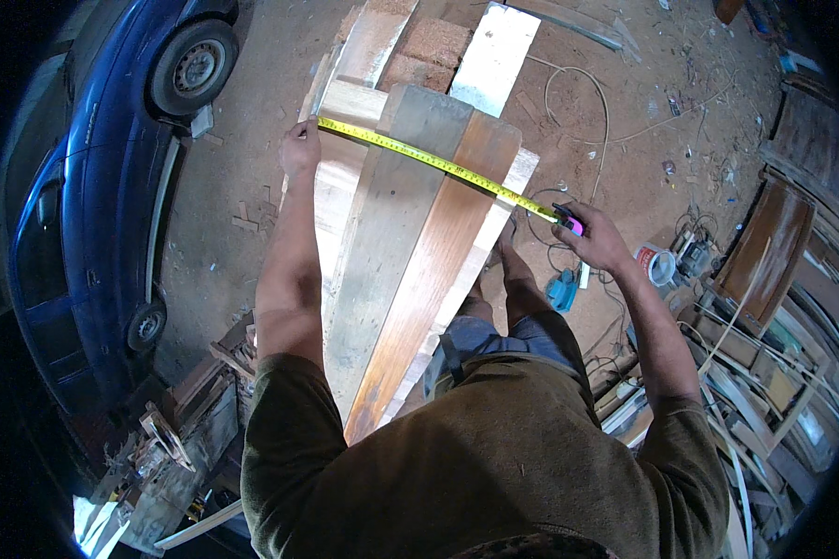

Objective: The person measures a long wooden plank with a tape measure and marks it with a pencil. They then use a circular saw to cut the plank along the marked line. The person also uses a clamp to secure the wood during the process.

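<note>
My left hand (pixel 300 147) pinches the end of a yellow tape measure (pixel 410 154) at the left edge of the stacked planks. The tape stretches diagonally down to the right across a grey weathered plank (pixel 387 233), an orange-brown plank (pixel 414 317) and pale planks (pixel 340 186) beside and beneath them. My right hand (pixel 595 238) grips the tape's dark and pink case (pixel 569 221) just beyond the right edge of the boards.
A blue car (pixel 93 233) stands at left. At the top are reddish rough blocks (pixel 438 42) and a white beam (pixel 494 51). Cables, a teal tool (pixel 561 291) and a white bucket (pixel 660 268) lie at right, near piled boards (pixel 764 242). More scrap wood (pixel 186 456) fills the lower left.
</note>
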